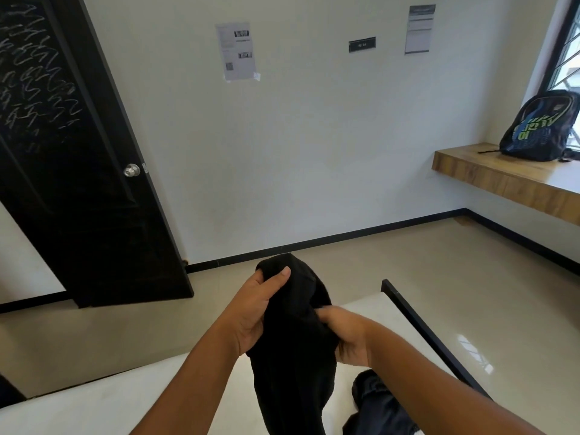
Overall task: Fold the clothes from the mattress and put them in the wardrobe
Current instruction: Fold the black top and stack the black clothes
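Fingers (282,274) of left hand (251,312), right hand (351,337) gripping black garment (292,365) | dark clothes (383,406) on mattress (125,400) | backpack (539,127) on shelf (502,180)

Both hands grip a black garment (292,334) held up over the white mattress (110,403), left hand (254,309) pinching its top, right hand (348,335) clutching its side, second dark garment (376,406) lying on mattress, backpack (539,127) on wooden ledge (502,180).

Black garment (292,356) cut off at bottom edge, wall papers (237,51) unreadable (print too small)
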